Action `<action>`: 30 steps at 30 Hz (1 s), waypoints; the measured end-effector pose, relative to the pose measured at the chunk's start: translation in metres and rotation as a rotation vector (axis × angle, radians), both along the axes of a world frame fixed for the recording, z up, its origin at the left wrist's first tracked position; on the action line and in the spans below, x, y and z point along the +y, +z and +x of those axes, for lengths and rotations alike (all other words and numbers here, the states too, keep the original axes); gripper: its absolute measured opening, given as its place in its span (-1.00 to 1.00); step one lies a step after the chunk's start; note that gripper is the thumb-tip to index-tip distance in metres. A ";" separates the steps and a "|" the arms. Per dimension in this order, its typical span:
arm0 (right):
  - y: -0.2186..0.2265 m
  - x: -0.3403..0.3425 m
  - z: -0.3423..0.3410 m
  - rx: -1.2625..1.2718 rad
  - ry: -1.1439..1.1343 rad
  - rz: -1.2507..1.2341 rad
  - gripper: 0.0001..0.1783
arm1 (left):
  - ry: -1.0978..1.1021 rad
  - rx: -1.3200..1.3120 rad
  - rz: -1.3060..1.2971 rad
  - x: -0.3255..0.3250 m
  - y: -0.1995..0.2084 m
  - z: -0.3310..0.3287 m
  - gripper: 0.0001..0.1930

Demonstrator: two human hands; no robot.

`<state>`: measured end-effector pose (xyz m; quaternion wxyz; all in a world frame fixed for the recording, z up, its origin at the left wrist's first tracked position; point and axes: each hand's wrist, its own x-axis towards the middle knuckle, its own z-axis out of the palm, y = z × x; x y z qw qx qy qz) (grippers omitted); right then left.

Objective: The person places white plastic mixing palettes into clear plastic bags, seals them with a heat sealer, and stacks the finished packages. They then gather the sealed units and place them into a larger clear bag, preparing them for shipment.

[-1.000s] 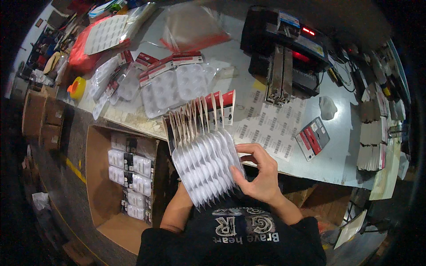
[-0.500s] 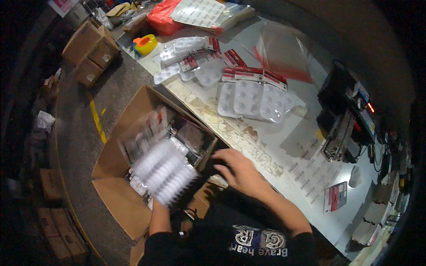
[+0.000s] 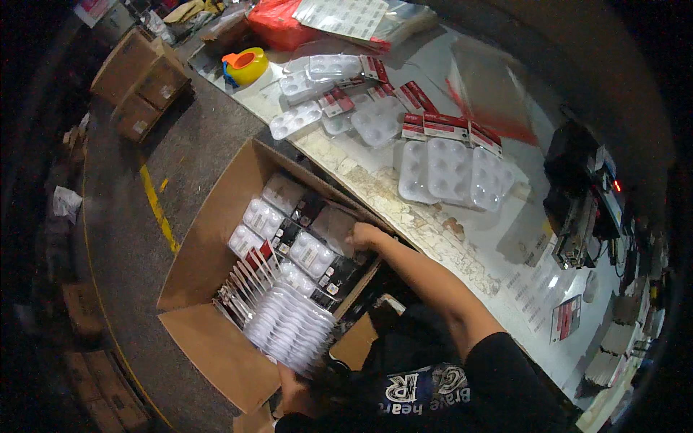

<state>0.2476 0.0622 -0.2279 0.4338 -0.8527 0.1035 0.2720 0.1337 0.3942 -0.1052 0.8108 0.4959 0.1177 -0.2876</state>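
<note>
With clock directions taken from the middle of your view, brown cartons (image 3: 148, 83) are piled on the floor at ten o'clock, and a yellow floor stripe (image 3: 157, 207) runs along nine. The open box (image 3: 206, 252) takes up eight o'clock, its flap (image 3: 220, 353) folded out toward seven. Up at eleven, on the table's edge, is a yellow roll (image 3: 251, 66) with an orange part, just beside a red bag (image 3: 280, 27).

Your row of white trays (image 3: 292, 325) sits at seven o'clock in the near end of the box, tilted, its cards (image 3: 249, 285) fanned to the upper left. Your left hand (image 3: 291, 386) is against the row's underside; its fingers are hidden there, so I cannot tell how they are set. Packed trays (image 3: 312, 254) lie flat beyond the row.

Your right hand (image 3: 366, 237) is close to the centre, at the box's table-side wall, next to a see-through piece (image 3: 333, 228). Its fingers are bent and bunched; I cannot tell whether they pinch anything.

On the table, carded trays (image 3: 449, 173) lie overlapping at two o'clock. Clear bags (image 3: 494, 90) are between one and two, a black machine (image 3: 588, 206) with a red display is at three, and a single card (image 3: 567, 319) lies at four.
</note>
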 end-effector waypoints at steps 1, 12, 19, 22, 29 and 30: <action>0.005 0.005 0.003 0.024 -0.092 -0.064 -0.71 | 0.003 0.004 0.001 0.003 0.000 -0.001 -0.34; 0.218 0.016 -0.128 -0.809 -0.001 -0.209 -0.68 | -0.314 -0.175 -0.126 -0.079 0.017 0.042 -0.29; 0.290 -0.037 -0.228 -0.681 -0.082 -0.419 -0.59 | -0.675 -0.245 -0.302 -0.203 0.021 0.024 -0.26; 0.297 -0.057 -0.276 -0.662 -0.221 -0.409 -0.69 | -0.793 -0.240 -0.350 -0.238 0.023 -0.003 -0.25; 0.291 -0.094 -0.348 -0.694 -0.478 -0.204 -0.90 | -0.959 -0.244 -0.382 -0.273 0.019 -0.052 -0.22; 0.286 -0.094 -0.353 -0.715 -0.502 -0.193 -0.90 | -0.969 -0.244 -0.382 -0.273 0.019 -0.056 -0.21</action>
